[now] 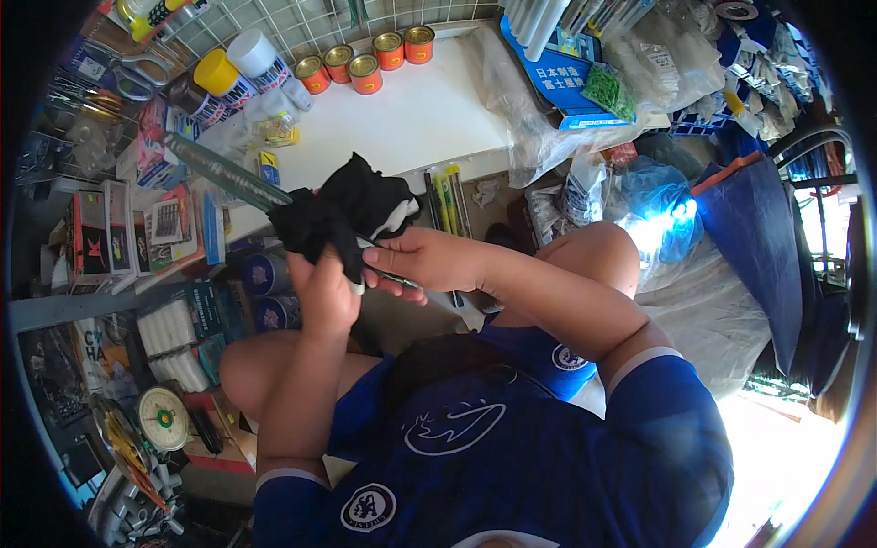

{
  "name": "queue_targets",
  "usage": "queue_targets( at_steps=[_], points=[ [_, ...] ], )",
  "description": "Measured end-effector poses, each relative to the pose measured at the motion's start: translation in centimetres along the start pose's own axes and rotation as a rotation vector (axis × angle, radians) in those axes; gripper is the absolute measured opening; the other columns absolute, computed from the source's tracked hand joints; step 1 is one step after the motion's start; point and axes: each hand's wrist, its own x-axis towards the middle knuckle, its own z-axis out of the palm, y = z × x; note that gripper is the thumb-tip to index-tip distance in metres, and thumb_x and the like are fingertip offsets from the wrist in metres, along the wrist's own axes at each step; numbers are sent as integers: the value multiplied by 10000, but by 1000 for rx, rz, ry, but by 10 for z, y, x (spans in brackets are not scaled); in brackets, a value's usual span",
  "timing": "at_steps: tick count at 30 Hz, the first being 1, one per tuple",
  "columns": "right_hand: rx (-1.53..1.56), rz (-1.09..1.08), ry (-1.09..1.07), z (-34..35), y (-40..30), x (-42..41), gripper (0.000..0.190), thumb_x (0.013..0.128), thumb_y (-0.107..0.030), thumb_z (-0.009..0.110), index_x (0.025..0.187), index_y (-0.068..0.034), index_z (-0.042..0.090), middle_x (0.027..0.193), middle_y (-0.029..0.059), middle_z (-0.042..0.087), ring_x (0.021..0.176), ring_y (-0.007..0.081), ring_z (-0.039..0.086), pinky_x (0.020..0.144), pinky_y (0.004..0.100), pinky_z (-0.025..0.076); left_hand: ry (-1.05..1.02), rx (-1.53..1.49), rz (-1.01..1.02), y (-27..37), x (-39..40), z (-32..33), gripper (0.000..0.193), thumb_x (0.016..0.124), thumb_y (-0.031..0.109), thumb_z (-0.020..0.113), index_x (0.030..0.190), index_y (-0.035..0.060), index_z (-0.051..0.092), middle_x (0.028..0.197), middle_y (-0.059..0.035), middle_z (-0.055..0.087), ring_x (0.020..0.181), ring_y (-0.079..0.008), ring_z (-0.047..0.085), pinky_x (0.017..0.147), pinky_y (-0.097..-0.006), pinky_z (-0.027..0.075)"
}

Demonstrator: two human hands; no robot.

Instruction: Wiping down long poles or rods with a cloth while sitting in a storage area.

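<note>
My left hand (325,291) grips a black cloth (312,222) that is wrapped around a long, thin dark green item (226,171), which points up to the left. More of the black cloth, with a white patch, bunches up beyond my fingers. My right hand (431,260) is closed on the narrow, dark end of a long thing (401,279) beside the cloth; whether this is the same item cannot be told. Both hands are close together above my lap.
A white tabletop (425,109) lies ahead, with small orange tins (365,74) and spray cans (257,58) at its back. Boxed goods (96,233) and a dial scale (164,418) stand at the left. Plastic bags (658,205) and a blue sheet (747,253) are at the right.
</note>
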Motion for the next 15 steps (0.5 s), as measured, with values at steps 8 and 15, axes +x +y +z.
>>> queue_targets(
  at_steps=[8,15],
  points=[
    [4,91,-185,-9,11,2,392,1053,-382,444,907,-45,581,682,-7,474,538,76,412,486,257,354,271,-125,117,79,59,-59,376,980,262,514,1268,28,578,1265,-114,620,1161,-262,604,1014,-404,485],
    [-671,-177,243,-4,11,12,434,1018,-352,493,832,26,596,686,156,582,603,302,548,613,406,446,287,195,111,-12,24,-29,484,933,80,570,1395,45,430,1316,-92,550,1165,-226,566,994,-375,473]
  ],
)
